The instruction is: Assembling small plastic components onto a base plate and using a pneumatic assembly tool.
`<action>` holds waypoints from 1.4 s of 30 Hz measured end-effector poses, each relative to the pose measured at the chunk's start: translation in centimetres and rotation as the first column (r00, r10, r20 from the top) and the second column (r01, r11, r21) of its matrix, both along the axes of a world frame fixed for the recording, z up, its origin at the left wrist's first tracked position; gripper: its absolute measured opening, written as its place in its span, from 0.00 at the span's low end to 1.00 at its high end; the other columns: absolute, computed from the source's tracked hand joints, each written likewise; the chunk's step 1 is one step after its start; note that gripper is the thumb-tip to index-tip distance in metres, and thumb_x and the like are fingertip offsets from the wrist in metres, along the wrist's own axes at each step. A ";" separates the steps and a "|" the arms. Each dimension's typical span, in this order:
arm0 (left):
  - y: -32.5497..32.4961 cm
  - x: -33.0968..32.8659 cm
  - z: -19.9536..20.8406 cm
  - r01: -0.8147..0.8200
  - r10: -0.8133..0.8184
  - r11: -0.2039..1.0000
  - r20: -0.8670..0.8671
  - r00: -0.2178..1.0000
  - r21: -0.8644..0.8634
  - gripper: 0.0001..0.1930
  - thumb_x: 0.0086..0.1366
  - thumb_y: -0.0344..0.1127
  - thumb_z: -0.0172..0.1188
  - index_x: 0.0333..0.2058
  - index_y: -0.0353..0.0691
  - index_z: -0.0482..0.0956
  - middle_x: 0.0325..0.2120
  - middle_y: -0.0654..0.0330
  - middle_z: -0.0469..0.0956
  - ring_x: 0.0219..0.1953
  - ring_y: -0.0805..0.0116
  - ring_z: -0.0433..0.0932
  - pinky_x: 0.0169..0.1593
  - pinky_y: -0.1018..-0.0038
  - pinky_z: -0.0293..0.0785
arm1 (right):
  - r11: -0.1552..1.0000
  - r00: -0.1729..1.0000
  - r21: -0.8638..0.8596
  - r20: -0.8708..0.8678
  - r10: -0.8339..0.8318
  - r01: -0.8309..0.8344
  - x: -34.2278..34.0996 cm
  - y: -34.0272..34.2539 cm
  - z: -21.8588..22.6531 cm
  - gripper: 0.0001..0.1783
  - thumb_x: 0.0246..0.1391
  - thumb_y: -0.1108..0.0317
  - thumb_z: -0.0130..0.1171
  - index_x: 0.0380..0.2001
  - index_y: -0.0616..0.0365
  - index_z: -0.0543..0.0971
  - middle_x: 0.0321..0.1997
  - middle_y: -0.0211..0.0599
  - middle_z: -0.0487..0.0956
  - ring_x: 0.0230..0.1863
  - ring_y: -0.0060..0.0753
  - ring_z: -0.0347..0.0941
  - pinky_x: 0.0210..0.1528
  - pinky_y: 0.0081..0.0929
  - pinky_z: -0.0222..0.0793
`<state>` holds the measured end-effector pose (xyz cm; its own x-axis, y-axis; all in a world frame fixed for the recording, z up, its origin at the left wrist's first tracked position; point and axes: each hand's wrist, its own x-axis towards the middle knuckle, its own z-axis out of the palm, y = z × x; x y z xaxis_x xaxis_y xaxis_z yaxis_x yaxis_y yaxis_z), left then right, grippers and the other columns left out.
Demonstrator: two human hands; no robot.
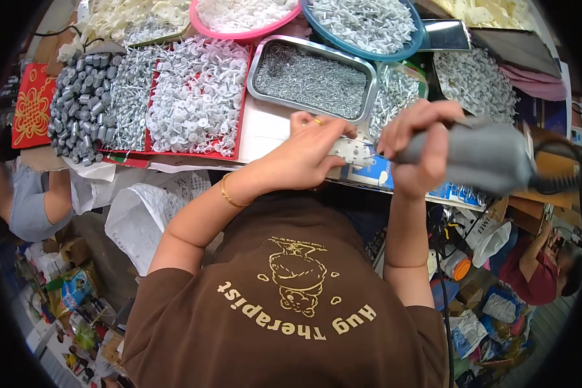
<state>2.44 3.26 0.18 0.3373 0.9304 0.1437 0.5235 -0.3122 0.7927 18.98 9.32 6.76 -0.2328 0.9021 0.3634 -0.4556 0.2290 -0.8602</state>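
Note:
My left hand (pixel 307 147) pinches a small white plastic piece with dark holes or dots (pixel 354 153), near the table's front edge. A grey electric screwdriver (pixel 482 155), smeared by motion, lies level in my right hand (pixel 427 132), with the fingers wrapped round its front part. Its front end points left toward the white piece. Whether the two touch is hidden by my fingers. Just beyond my left hand stands a metal tray (pixel 253 81) full of small screws. Loose screws or anchors (pixel 391 90) lie behind my right hand.
A red box (pixel 244 107) of white-capped parts and grey cylinders (pixel 84 103) stand left. Behind are a pink bowl (pixel 239 35) and a blue bowl (pixel 362 54) of parts. A black cable (pixel 441 258) hangs at right. Other people (pixel 537 271) sit at both sides.

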 end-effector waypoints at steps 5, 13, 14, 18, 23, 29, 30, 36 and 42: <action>-1.5 -1.8 0.8 -0.226 0.225 0.974 -0.124 0.966 0.009 0.23 0.52 0.43 0.75 0.43 0.46 0.76 0.43 0.65 0.80 0.50 0.63 0.74 0.56 0.58 0.51 | 0.994 0.984 0.019 0.144 0.107 -0.111 -1.3 1.0 -1.0 0.17 0.64 0.56 0.53 0.31 0.57 0.65 0.20 0.35 0.65 0.14 0.25 0.60 0.17 0.24 0.65; -3.0 -1.2 -0.4 -0.344 0.348 0.935 -0.029 0.937 0.092 0.21 0.50 0.48 0.76 0.37 0.47 0.76 0.34 0.68 0.77 0.45 0.62 0.73 0.53 0.56 0.53 | 0.981 0.983 0.072 0.046 0.175 -0.178 -3.1 -0.2 0.9 0.18 0.60 0.55 0.58 0.32 0.57 0.65 0.19 0.34 0.65 0.14 0.24 0.61 0.16 0.23 0.64; -3.2 -1.1 -0.5 -0.355 0.359 0.931 -0.031 0.933 0.087 0.21 0.50 0.48 0.76 0.37 0.47 0.76 0.34 0.68 0.77 0.45 0.62 0.73 0.53 0.56 0.53 | 0.980 0.981 0.067 0.045 0.187 -0.190 -3.5 -0.5 0.7 0.18 0.60 0.55 0.58 0.32 0.57 0.65 0.19 0.34 0.65 0.14 0.24 0.61 0.16 0.23 0.64; -3.0 -0.8 -1.0 -0.409 0.415 0.906 -0.036 0.909 0.113 0.21 0.51 0.45 0.75 0.39 0.47 0.76 0.34 0.66 0.76 0.43 0.61 0.74 0.53 0.57 0.53 | 0.906 0.898 0.006 0.136 0.418 -0.422 -5.1 0.2 -0.2 0.23 0.56 0.51 0.64 0.29 0.57 0.66 0.20 0.33 0.67 0.16 0.22 0.63 0.18 0.19 0.62; -3.3 -0.6 -1.4 -0.378 0.382 0.910 0.012 0.924 0.171 0.20 0.51 0.44 0.74 0.39 0.47 0.77 0.34 0.63 0.77 0.42 0.61 0.75 0.52 0.57 0.53 | 0.939 0.903 0.193 0.382 0.195 -0.284 -5.3 0.1 -1.3 0.18 0.59 0.56 0.60 0.34 0.56 0.66 0.20 0.31 0.67 0.17 0.22 0.63 0.20 0.19 0.62; -3.5 -0.6 -1.6 -0.392 0.401 0.886 0.019 0.916 0.248 0.19 0.50 0.43 0.74 0.38 0.46 0.78 0.34 0.64 0.77 0.42 0.63 0.76 0.53 0.58 0.54 | 0.906 0.904 -0.034 0.056 0.423 -0.422 -4.5 -1.6 -0.5 0.22 0.57 0.52 0.63 0.31 0.57 0.65 0.19 0.32 0.67 0.16 0.22 0.62 0.18 0.21 0.65; -3.6 -0.5 -1.7 -0.381 0.391 0.889 0.012 0.920 0.256 0.19 0.50 0.43 0.74 0.39 0.46 0.79 0.34 0.64 0.77 0.41 0.63 0.76 0.54 0.59 0.54 | 0.895 0.873 0.039 0.242 0.423 -0.444 -4.1 -1.1 -0.4 0.25 0.55 0.49 0.65 0.29 0.57 0.66 0.19 0.32 0.68 0.16 0.22 0.63 0.18 0.20 0.65; -3.5 -0.6 -2.1 -0.369 0.382 0.888 0.005 0.924 0.273 0.20 0.51 0.43 0.74 0.41 0.46 0.80 0.35 0.65 0.78 0.41 0.65 0.77 0.55 0.59 0.55 | 0.963 0.953 -0.042 0.133 0.271 -0.267 -4.5 -2.0 -0.8 0.24 0.58 0.49 0.60 0.36 0.58 0.65 0.19 0.33 0.66 0.15 0.25 0.61 0.18 0.23 0.65; -3.7 -0.3 -2.2 -0.380 0.385 0.891 0.030 0.923 0.251 0.20 0.54 0.45 0.75 0.42 0.44 0.81 0.38 0.65 0.83 0.43 0.67 0.80 0.58 0.60 0.56 | 0.958 0.955 -0.031 0.075 0.287 -0.285 -1.0 -1.0 -0.1 0.24 0.58 0.49 0.58 0.30 0.59 0.64 0.18 0.34 0.65 0.15 0.26 0.62 0.17 0.24 0.65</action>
